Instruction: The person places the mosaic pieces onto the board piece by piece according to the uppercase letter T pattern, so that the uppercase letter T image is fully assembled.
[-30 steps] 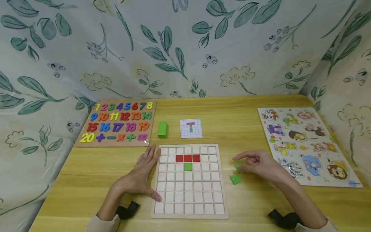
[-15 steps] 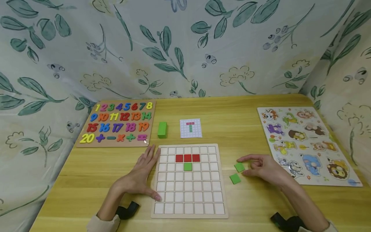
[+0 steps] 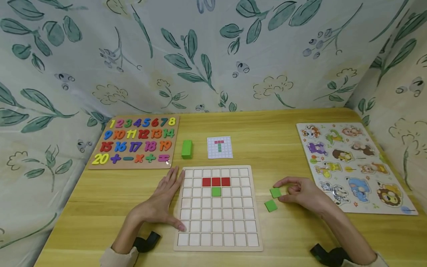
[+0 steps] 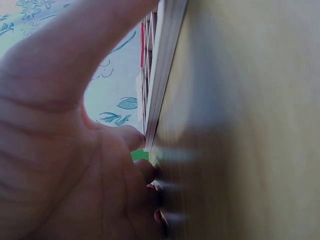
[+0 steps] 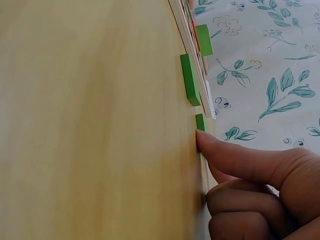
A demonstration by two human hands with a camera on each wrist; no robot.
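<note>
A wooden grid board point(image 3: 218, 249) lies in the middle of the table, holding a row of red tiles point(image 3: 216, 182) and one green tile point(image 3: 216, 191) under the middle one. My left hand point(image 3: 156, 206) rests spread along the board's left edge, its thumb over the lower left border. To the right of the board, my right hand point(image 3: 301, 193) pinches a loose green tile point(image 3: 275, 193) between thumb and index finger, the other fingers curled. Another green tile point(image 3: 271, 205) lies just in front of it. The right wrist view shows the thumb point(image 5: 225, 155) touching the tile's edge.
A pattern card point(image 3: 219, 147) with a red and green T lies behind the board, beside a green block point(image 3: 187, 149). A number puzzle point(image 3: 133, 141) is at back left. An animal puzzle point(image 3: 353, 167) lies to the right. Patterned cloth point(image 3: 207, 55) hangs behind the table.
My right hand has drawn slightly right and back, so the tile between its thumb and index finger shows more fully. My left hand and the board have stayed still.
</note>
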